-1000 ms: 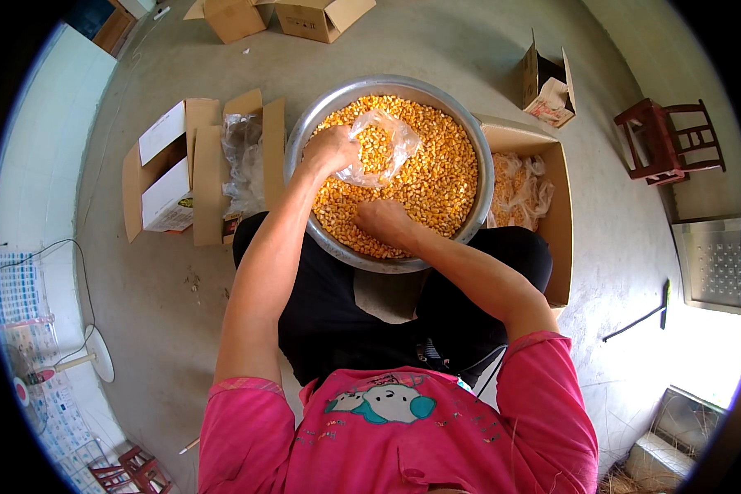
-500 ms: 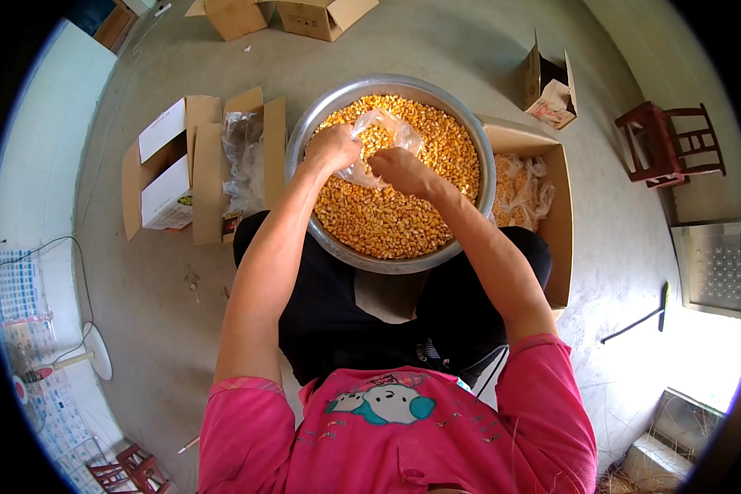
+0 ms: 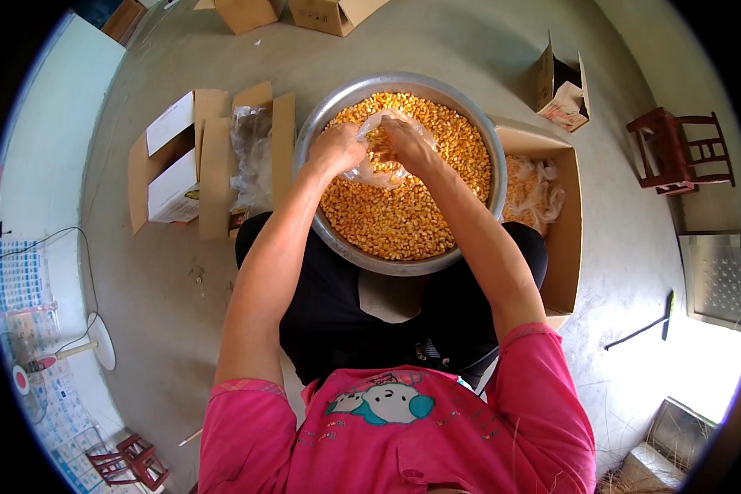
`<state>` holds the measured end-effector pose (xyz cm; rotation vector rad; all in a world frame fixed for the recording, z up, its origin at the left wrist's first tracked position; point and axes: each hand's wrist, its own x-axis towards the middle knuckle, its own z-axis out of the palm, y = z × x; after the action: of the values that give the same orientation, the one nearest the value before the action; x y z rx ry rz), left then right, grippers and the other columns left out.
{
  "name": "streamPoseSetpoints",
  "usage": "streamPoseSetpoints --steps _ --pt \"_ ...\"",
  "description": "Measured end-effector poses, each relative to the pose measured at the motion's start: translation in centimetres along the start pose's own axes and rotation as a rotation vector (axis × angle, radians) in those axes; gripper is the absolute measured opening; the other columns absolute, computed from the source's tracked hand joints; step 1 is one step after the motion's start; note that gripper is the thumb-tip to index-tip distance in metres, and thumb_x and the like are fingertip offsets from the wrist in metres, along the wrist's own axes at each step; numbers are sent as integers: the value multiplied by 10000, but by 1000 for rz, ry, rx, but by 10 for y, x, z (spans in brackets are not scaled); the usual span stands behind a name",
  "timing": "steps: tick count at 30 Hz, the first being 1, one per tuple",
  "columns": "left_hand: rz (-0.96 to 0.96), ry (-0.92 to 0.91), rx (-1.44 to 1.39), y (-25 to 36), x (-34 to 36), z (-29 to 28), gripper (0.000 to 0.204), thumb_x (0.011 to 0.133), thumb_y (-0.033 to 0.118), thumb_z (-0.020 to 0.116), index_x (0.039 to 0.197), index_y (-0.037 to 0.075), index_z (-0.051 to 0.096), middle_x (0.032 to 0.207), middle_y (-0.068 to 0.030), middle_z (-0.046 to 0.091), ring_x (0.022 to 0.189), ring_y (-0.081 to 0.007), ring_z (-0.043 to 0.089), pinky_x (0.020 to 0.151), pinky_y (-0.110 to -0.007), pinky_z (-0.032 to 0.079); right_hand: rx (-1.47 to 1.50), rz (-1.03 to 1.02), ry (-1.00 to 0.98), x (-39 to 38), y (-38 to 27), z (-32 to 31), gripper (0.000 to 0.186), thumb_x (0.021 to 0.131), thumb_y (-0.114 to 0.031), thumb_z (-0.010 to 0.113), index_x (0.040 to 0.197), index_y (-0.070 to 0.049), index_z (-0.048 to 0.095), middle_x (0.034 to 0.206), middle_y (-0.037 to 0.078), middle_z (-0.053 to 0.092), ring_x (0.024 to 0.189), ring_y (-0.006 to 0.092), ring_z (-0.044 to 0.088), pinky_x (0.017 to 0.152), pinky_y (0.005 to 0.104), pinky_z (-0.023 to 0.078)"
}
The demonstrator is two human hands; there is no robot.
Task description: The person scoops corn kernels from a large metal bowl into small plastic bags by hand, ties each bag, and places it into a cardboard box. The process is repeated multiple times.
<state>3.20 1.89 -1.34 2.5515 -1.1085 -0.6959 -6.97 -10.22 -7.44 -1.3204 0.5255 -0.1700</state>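
A large metal basin (image 3: 315,224) full of yellow corn kernels (image 3: 387,222) sits over my black-trousered knees. My left hand (image 3: 339,150) grips the rim of a clear plastic bag (image 3: 365,174) lying on the corn at the basin's upper middle, with some kernels inside it. My right hand (image 3: 402,142) is over the bag's mouth, fingers pointing down into it and apart; whether any kernels remain in it is too small to tell.
Open boxes (image 3: 166,191), one holding crumpled plastic (image 3: 251,152), stand left; a box (image 3: 552,280) with bagged corn is right. More boxes (image 3: 321,15) lie ahead. A wooden chair (image 3: 665,148), metal panel (image 3: 708,276) and fan (image 3: 100,340) stand near the walls.
My right hand has moved from the loose corn in the lower basin up into the bag's mouth, and its fingers have loosened. My left hand stays on the bag. The view has shifted slightly.
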Motion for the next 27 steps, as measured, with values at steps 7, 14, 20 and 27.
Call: streamPoseSetpoints --steps 7,14,20,27 --pt "8 -30 -17 1 3 -1 383 827 222 519 1138 18 609 1133 -244 616 1074 -363 596 930 -415 454 -216 -51 145 1 -5 6 413 994 -373 357 1091 -31 566 1075 104 608 990 259 563 759 379 504" --pt "-28 -40 29 3 6 0 348 841 245 529 1096 41 648 1038 -195 669 970 -323 651 875 -417 492 -682 234 -165 -25 -33 -15 423 934 -333 444 832 19 656 848 145 681 719 229 653 677 355 529" --pt "-42 -75 23 13 2 -3 364 870 287 521 1102 35 641 1023 -192 673 942 -306 661 852 -413 498 -1438 99 -38 -46 16 -39 271 899 -179 443 963 -18 650 971 242 663 915 361 658 829 486 499" --pt "-38 -68 3 7 -1 -3 340 865 271 534 1079 28 637 989 -188 679 894 -299 667 816 -410 503 -1519 126 -19 -64 42 -17 268 888 -153 441 1076 -1 556 967 225 663 869 391 663 746 521 518"
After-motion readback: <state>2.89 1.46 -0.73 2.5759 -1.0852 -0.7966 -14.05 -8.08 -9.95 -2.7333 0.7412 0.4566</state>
